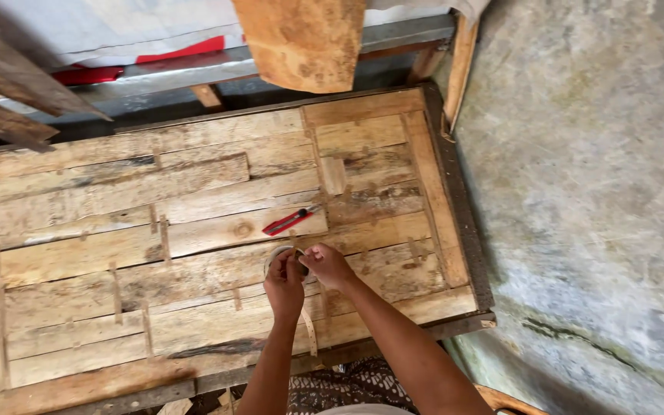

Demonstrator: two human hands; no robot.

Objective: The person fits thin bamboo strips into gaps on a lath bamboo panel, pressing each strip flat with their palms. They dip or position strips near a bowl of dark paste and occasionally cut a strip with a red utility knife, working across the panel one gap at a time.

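— Two hands are busy. What do they hold?

— Both hold a roll of tape (280,260) just over the wooden worktop (194,253). The left hand (284,286) grips the roll from below. The right hand (326,265) pinches it at the top edge.

— What lies close by?

— A red cutter knife (287,221) rests on the planks, just past the hands. A thin strip (310,330) hangs down below the left wrist.

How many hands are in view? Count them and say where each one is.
2. The left hand holds a roll of tape over the wooden table; the right hand touches the roll's right side.
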